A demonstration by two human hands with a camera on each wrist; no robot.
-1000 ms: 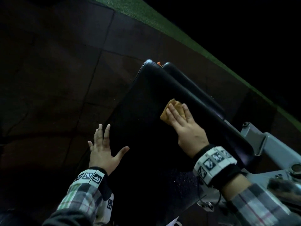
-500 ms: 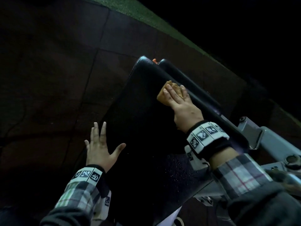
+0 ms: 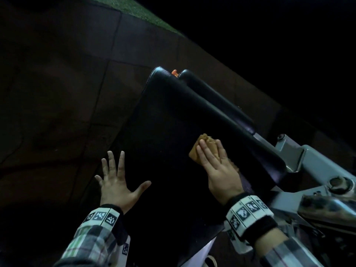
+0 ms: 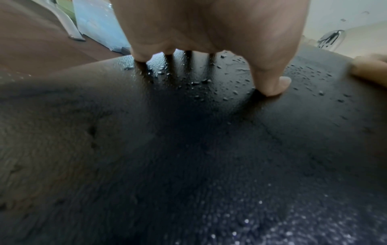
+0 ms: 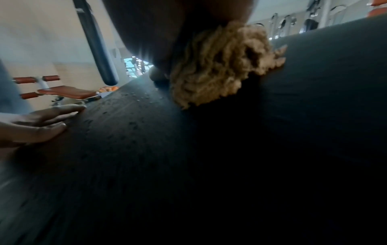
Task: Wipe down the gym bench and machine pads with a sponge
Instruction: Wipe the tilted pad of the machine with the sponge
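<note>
A black padded bench (image 3: 167, 132) slopes away from me, beaded with water drops (image 4: 188, 149). My right hand (image 3: 215, 160) lies flat, fingers straight, pressing a tan sponge (image 3: 195, 151) onto the pad near its right edge. The right wrist view shows the sponge (image 5: 215, 69) bunched under the palm on the bench (image 5: 293, 132). My left hand (image 3: 117, 180) rests spread and flat on the pad's left side, fingertips and thumb touching the wet surface (image 4: 270, 86). It holds nothing.
A second long black roll pad (image 3: 215, 97) runs along the bench's right side, with an orange knob (image 3: 174, 72) at the far end. A grey metal frame (image 3: 308, 160) sits at the right. Dark floor tiles (image 3: 57, 93) lie to the left. An orange bench (image 5: 67, 92) stands farther off.
My right hand slid the sponge up toward the pad's far end, then drew it back toward me along the right side. The left hand stayed spread in place.
</note>
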